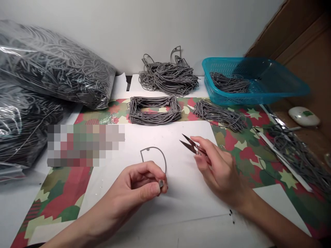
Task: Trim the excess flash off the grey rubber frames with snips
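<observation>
Between thumb and fingers, my left hand [139,184] pinches a thin grey rubber ring [164,156]. The ring's loop rises behind the fingers, with a sharp corner and a small tab at its upper left. Part of it is hidden in the hand. My right hand [219,165] grips small thread snips [192,144], their two dark blades apart and pointing up and left. A gap separates the blades from the ring. Both hands are over white paper [124,213]. Ahead lies a neat rectangular stack of grey rings [155,120].
Behind is a tangled heap of grey rings [168,77]. A blue basket [258,94] stands back right, a ring bundle [219,115] before it. Stuffed plastic bags [57,62] fill the left. At right are a white mouse [303,116], a white-handled knife [284,162] and grey scraps [302,155].
</observation>
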`<action>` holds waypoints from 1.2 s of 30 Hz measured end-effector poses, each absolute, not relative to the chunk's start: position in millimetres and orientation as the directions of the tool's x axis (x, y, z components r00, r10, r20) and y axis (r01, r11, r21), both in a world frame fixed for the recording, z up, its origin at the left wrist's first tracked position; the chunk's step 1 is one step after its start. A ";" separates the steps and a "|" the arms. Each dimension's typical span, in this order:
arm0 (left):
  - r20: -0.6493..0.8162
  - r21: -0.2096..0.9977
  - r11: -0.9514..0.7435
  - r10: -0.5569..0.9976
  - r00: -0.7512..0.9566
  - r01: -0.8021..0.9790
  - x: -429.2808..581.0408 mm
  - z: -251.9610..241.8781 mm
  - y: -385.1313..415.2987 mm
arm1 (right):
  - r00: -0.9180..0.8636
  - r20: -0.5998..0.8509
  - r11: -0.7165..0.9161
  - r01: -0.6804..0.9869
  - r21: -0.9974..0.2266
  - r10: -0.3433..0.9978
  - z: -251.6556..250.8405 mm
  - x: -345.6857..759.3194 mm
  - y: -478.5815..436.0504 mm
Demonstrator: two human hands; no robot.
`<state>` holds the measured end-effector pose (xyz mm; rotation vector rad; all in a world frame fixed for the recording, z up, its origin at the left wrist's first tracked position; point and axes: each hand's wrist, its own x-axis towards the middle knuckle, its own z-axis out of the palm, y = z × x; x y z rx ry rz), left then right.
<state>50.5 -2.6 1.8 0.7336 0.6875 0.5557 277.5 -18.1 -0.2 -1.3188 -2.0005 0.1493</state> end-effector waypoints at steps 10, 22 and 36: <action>-0.383 0.789 0.592 0.684 0.620 -0.165 48.5 0.3 -2.7 | -0.290 0.571 0.601 0.634 -0.487 0.768 2.8 267.4 -20.7; -0.413 0.775 0.617 0.659 0.629 -0.138 50.2 4.6 -0.7 | -0.356 0.591 0.673 0.551 -0.494 0.724 -0.1 263.2 -23.4; -0.386 0.761 0.625 0.650 0.655 -0.171 51.3 7.3 -0.4 | -0.402 0.569 0.681 0.579 -0.448 0.717 2.7 264.5 -24.1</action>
